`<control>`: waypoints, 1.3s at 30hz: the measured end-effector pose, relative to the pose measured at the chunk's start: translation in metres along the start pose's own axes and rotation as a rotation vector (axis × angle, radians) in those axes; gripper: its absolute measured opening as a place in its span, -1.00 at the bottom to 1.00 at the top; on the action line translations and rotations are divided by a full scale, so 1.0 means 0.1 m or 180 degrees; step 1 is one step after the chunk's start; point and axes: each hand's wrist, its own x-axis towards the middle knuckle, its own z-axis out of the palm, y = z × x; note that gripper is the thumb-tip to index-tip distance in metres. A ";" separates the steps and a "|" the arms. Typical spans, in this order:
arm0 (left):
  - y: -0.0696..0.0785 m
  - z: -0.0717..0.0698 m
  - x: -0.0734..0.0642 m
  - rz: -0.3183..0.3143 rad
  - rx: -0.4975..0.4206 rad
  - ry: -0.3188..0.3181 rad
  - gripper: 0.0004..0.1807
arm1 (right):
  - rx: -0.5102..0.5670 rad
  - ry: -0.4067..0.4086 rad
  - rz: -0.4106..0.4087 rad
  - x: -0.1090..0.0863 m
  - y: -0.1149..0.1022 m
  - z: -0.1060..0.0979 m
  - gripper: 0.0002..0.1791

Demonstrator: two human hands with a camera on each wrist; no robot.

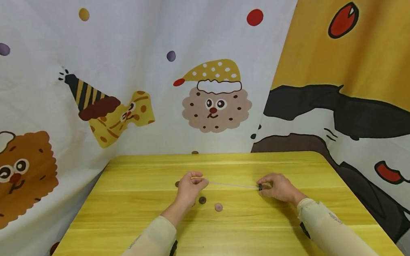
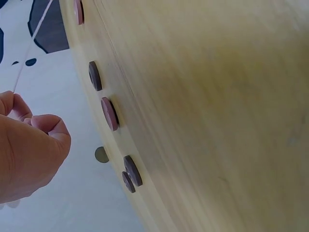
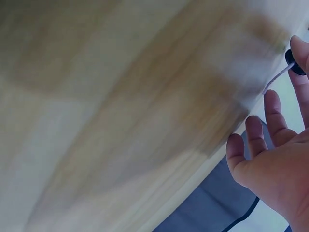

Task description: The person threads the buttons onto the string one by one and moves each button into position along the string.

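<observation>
My left hand [image 1: 189, 190] pinches one end of a thin, pale string [image 1: 233, 184] between thumb and fingertips. The string runs nearly straight across, above the table, to my right hand [image 1: 280, 187]. There the thumb and forefinger pinch a dark round button [image 3: 299, 70], and the string meets it near its middle. The other fingers of that hand are spread apart in the right wrist view. Below and beside my left hand, a dark button [image 1: 202, 200] and a pinkish button [image 1: 218, 207] lie flat on the table.
Another dark button [image 1: 177, 184] lies just left of my left hand, partly covered by it. The left wrist view shows several buttons in a rough row, including a reddish one [image 2: 109, 114]. A wooden table [image 1: 236, 239] ends at a printed cloth [image 1: 162, 140] hanging behind it.
</observation>
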 end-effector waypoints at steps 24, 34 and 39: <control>0.01 0.07 -0.02 0.0046 -0.0047 0.0011 -0.70 | -0.0637 0.0010 0.0034 -0.06 0.02 -0.06 -0.57; 0.03 0.13 -0.02 0.0090 -0.0002 0.0062 -0.70 | 0.0411 -0.0046 -0.0342 0.16 -0.74 0.05 -0.41; 0.06 0.19 0.00 0.0101 -0.0036 0.0104 -0.69 | 0.0914 -0.0297 -0.0614 0.27 -1.17 0.29 -0.48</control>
